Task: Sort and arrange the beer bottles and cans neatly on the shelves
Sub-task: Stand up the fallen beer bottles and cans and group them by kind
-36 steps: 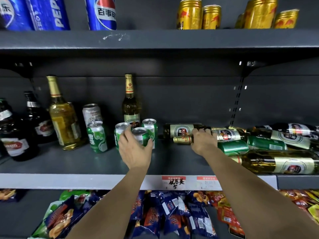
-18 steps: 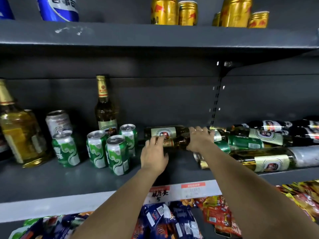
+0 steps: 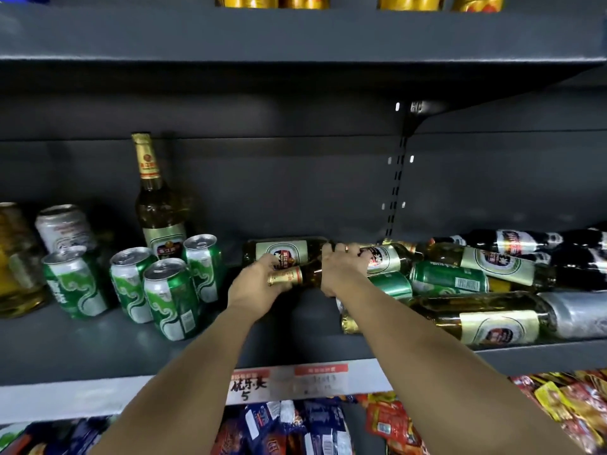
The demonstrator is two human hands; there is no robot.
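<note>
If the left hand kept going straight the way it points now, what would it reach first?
Probably the lying bottle right behind the gold-foiled neck that the left hand holds; depth is unclear.

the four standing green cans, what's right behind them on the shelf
Behind the green cans stands one upright beer bottle with a gold foil neck; its base is hidden by the cans. Beyond it only the dark shelf back wall shows.

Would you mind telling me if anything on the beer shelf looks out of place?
Yes: right of the hands, beer bottles and green cans lie tipped over in a jumble, whereas the bottle and cans on the left stand upright.
</note>
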